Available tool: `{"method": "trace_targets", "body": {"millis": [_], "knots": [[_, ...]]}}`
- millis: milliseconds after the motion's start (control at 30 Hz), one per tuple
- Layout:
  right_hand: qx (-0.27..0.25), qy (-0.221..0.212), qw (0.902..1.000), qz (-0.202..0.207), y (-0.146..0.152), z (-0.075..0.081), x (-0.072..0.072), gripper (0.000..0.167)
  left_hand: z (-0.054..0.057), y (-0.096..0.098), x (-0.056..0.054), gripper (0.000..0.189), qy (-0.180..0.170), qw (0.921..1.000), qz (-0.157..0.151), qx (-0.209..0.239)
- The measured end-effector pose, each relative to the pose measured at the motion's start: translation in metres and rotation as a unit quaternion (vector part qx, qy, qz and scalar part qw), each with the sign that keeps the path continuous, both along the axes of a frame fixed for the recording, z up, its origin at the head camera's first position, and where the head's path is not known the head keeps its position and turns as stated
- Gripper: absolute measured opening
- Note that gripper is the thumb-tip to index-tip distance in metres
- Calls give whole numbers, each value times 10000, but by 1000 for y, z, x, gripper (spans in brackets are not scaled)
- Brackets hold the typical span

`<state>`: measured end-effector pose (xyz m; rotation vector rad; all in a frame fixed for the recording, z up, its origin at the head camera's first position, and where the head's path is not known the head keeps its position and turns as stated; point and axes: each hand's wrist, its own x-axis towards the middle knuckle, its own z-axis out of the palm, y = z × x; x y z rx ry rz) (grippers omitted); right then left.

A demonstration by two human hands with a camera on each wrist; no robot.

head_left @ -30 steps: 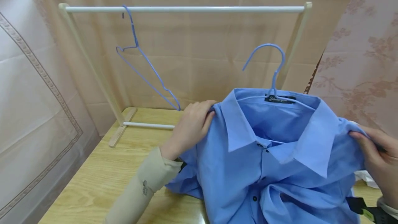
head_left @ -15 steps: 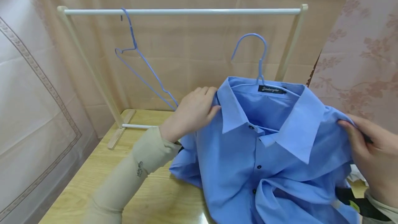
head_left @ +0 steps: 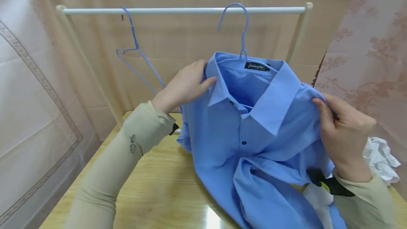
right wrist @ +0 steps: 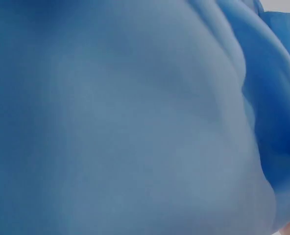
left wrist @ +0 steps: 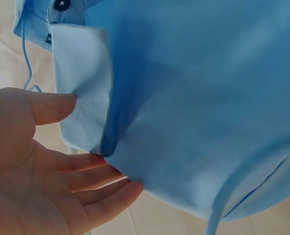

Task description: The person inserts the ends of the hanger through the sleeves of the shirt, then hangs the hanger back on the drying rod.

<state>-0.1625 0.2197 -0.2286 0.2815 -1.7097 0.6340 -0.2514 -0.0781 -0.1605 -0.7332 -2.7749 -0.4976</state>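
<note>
A blue button-up shirt [head_left: 219, 130] sits on a blue wire hanger [head_left: 243, 41], whose hook shows above the collar. The hook overlaps the rack's white top bar [head_left: 190, 10] in the head view; whether it touches the bar I cannot tell. My left hand [head_left: 182, 86] holds the shirt at the shoulder beside the collar. In the left wrist view its thumb [left wrist: 57, 106] lies against the collar flap, with the other fingers along the shoulder edge. My right hand [head_left: 344, 130] pinches the opposite shoulder, thumb in front. Blue cloth fills most of the right wrist view.
A second blue hanger [head_left: 137, 47] hangs bare on the left part of the bar. Crumpled white cloth [head_left: 381, 160] lies at the right on the wooden table [head_left: 159, 186]. A beige curtain [head_left: 178, 38] stands behind the rack.
Both hands have raised the shirt and its hanger and carried them left and away from me. The hook has risen from below the bar to its height. The other hanger still hangs there.
</note>
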Motion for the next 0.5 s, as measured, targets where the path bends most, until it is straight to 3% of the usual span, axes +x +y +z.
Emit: {"method": "trace_targets", "body": {"millis": [200, 400, 500], "knots": [[-76, -92, 9998, 152, -29, 3, -18, 21, 10, -19, -18, 58, -339, 9981, 249, 450], [-131, -173, 9990, 385, -56, 4, -35, 17, 15, -36, -36, 62, -706, 9913, 433, 1027], [-167, -228, 9982, 523, -69, 2, -47, 19, 15, -42, -42, 61, -638, 9893, 635, 1150]]}}
